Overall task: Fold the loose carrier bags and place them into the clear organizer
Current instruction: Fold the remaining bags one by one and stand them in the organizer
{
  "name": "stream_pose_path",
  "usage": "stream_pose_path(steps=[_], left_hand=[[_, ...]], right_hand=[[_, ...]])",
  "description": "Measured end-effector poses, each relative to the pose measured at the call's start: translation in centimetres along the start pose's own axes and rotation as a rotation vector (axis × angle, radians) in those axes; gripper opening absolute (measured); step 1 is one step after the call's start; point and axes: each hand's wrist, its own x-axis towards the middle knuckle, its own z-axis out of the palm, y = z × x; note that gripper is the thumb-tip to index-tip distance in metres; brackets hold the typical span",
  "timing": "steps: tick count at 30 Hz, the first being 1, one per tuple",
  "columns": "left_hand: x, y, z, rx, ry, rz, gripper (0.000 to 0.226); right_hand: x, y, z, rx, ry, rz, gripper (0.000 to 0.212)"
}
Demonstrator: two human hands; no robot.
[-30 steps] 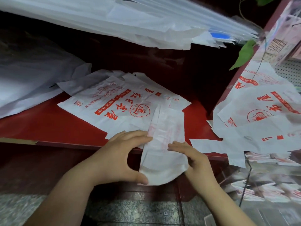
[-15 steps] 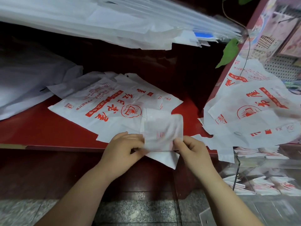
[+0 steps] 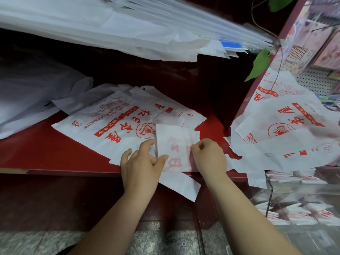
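A white carrier bag with faint red print (image 3: 175, 144) lies folded into a small rectangle at the front edge of the red shelf (image 3: 36, 150). My left hand (image 3: 141, 162) pinches its left edge with thumb and fingers. My right hand (image 3: 207, 157) grips its right edge, fingers curled. A loose end of the bag hangs below the shelf edge. Flat loose bags with red lettering (image 3: 114, 124) lie under and behind it. The clear organizer (image 3: 270, 192) stands at the lower right with several folded bags inside.
More loose printed bags (image 3: 287, 131) are piled on the right above the organizer. A stack of white plastic sheets (image 3: 110, 24) overhangs from the shelf above. A grey-white bag (image 3: 27, 96) lies at the left. A green leaf (image 3: 259, 63) hangs at the right.
The long strip of bag has been folded upward into a short rectangle on the shelf edge. Both hands moved up from below the edge and now hold its two sides.
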Motion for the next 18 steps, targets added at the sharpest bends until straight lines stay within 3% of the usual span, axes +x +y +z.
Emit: stream_pose_path(steps=[4, 11, 14, 18], left_hand=[[0.2, 0.2, 0.1, 0.066, -0.007, 0.008, 0.049], [0.0, 0.0, -0.8, -0.049, -0.096, 0.06, 0.05], [0.1, -0.3, -0.8, 0.008, -0.099, 0.108, 0.05], [0.3, -0.4, 0.0, 0.169, -0.158, 0.395, 0.044]], right_hand=[[0.3, 0.0, 0.3, -0.023, -0.002, 0.007, 0.016], [0.2, 0.7, -0.7, 0.172, -0.016, 0.019, 0.011], [0.4, 0.6, -1.0, 0.218, -0.054, 0.055, 0.005], [0.6, 0.7, -1.1, 0.225, -0.067, 0.074, 0.018]])
